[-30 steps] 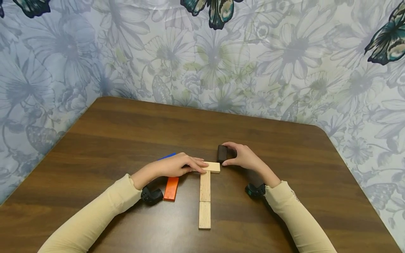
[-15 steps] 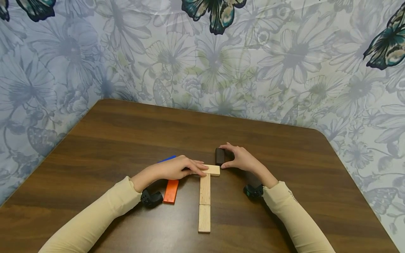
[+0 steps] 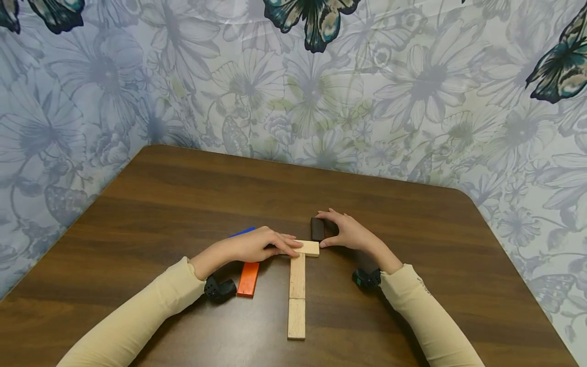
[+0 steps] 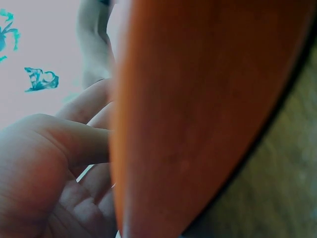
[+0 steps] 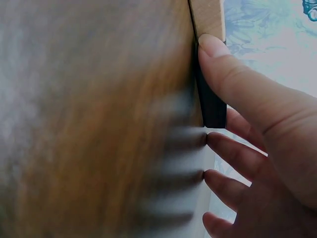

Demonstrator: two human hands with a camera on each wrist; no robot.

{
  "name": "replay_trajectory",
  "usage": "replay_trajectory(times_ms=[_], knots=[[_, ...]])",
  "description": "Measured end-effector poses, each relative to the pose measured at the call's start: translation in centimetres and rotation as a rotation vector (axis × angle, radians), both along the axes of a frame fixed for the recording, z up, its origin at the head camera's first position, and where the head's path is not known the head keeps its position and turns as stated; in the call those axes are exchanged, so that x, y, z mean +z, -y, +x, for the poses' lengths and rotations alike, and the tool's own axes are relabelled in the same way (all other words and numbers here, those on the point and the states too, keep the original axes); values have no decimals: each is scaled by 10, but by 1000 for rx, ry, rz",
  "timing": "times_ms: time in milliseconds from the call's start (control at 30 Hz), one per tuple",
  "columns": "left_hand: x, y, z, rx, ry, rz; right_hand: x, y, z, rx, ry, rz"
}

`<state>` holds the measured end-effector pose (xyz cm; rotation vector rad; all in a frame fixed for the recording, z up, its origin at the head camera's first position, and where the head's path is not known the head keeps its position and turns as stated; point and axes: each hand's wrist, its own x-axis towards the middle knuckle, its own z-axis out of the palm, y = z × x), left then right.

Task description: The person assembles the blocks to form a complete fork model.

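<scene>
In the head view, my left hand (image 3: pixel 259 243) lies over a crosswise pale wooden block (image 3: pixel 311 248), its outstretched fingers resting on the left part, which they hide. Two more pale blocks, one (image 3: pixel 297 275) and another (image 3: pixel 296 318), run end to end from it toward me, making a T. Between thumb and fingers my right hand (image 3: pixel 350 232) pinches a dark block (image 3: pixel 317 229) behind the crosswise block's right end. Seen from the right wrist, the thumb presses the black block (image 5: pixel 213 106) right where it meets a pale block (image 5: pixel 208 17).
An orange block (image 3: pixel 248 279) lies beside my left wrist and fills much of the left wrist view. Part of a blue block (image 3: pixel 243 232) shows behind the left hand. The brown table (image 3: pixel 183 183) ends at a flower-patterned wall covering (image 3: pixel 321 102).
My right hand has slid the dark block slightly left, closer to the crosswise pale block. The left hand stays on that block. The head view has tilted up a little.
</scene>
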<state>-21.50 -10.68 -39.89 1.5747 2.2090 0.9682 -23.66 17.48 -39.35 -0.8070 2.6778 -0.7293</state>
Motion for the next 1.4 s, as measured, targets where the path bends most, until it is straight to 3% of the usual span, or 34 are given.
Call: replay_trajectory(times_ms=[1067,1400], knots=[[-3,-3,7,25,-5,-18,-1,-3,10,41,-11,-4],[0,-4,11,40,1,-36,5,-9,14,46,38,-6]])
